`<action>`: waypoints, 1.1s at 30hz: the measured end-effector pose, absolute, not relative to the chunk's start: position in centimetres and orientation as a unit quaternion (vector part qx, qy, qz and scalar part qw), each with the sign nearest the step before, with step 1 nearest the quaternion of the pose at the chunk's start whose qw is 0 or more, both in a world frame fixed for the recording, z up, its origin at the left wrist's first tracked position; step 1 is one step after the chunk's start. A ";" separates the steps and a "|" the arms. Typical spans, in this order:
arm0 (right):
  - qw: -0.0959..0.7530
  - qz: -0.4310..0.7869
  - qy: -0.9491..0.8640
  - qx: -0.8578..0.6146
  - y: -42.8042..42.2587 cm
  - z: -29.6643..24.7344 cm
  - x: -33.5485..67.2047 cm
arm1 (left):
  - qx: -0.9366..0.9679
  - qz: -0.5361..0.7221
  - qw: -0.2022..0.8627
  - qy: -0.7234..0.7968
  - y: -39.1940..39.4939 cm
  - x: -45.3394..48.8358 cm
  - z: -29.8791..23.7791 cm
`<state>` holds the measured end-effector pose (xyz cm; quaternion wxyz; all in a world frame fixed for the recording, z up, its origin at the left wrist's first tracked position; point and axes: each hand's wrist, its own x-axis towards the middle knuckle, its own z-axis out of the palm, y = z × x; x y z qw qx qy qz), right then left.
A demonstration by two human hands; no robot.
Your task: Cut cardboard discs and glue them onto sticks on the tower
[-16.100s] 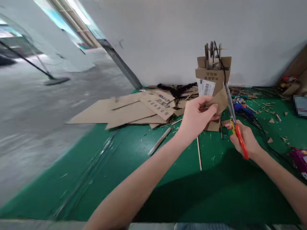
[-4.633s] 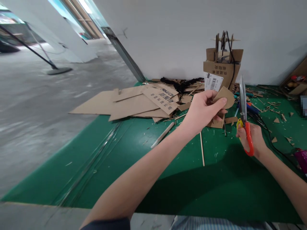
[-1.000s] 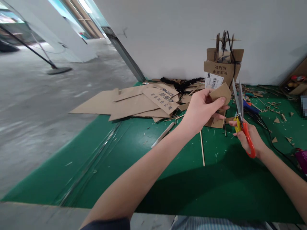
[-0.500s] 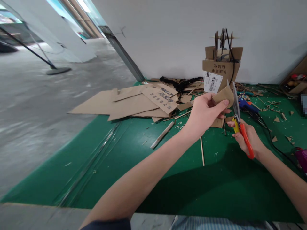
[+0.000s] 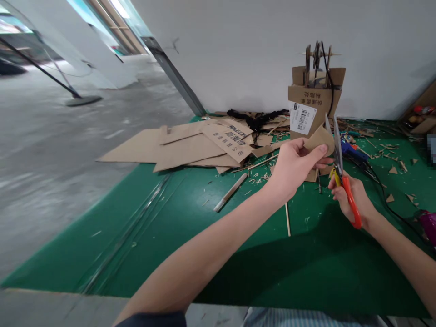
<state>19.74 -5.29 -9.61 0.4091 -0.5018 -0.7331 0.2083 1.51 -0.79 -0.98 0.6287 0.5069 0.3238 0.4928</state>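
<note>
My left hand (image 5: 294, 165) pinches a small rounded piece of brown cardboard (image 5: 320, 137) between thumb and fingers, held up above the green mat (image 5: 190, 236). My right hand (image 5: 350, 197) grips a pair of scissors (image 5: 342, 170) with orange and yellow handles. Its blades point upward, slightly apart, right beside the cardboard piece's right edge. Behind both hands stands a tall cardboard model (image 5: 315, 97) with a white barcode label and sticks poking out of its top.
Flat cardboard sheets (image 5: 190, 147) lie piled at the mat's far left. A thin wooden stick (image 5: 288, 219) and a flat strip (image 5: 231, 191) lie on the mat near my left wrist. Cardboard scraps, a blue glue gun (image 5: 352, 152) and a black cable litter the right side. A white wall closes the back.
The scissors have moved in toward the cardboard piece, and their blades have come nearer together than a second ago. My left hand has lowered slightly with the piece.
</note>
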 end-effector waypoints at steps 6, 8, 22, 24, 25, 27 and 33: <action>0.406 0.174 -0.748 -0.495 -5.4 -8.8 19.3 | 0.505 0.505 0.624 0.316 -1.1 1.7 -0.9; 0.401 0.165 -0.753 -0.495 -5.5 -8.6 19.4 | 0.511 0.504 0.618 0.320 -1.1 1.6 -0.7; 0.380 0.061 -0.750 -0.538 -5.5 -8.9 19.4 | 0.564 0.484 0.572 0.347 -1.6 1.3 0.1; 0.387 0.053 -0.747 -0.538 -5.4 -9.1 19.6 | 0.563 0.487 0.574 0.341 -1.6 1.2 0.2; 0.393 0.059 -0.747 -0.534 -5.4 -9.3 19.7 | 0.561 0.489 0.576 0.339 -1.6 1.2 0.2; 0.415 0.095 -0.742 -0.519 -5.3 -9.6 19.9 | 0.554 0.495 0.579 0.336 -1.5 1.1 0.2; 0.444 0.213 -0.723 -0.484 -5.2 -10.3 19.7 | 0.524 0.514 0.604 0.310 -0.7 1.1 -0.2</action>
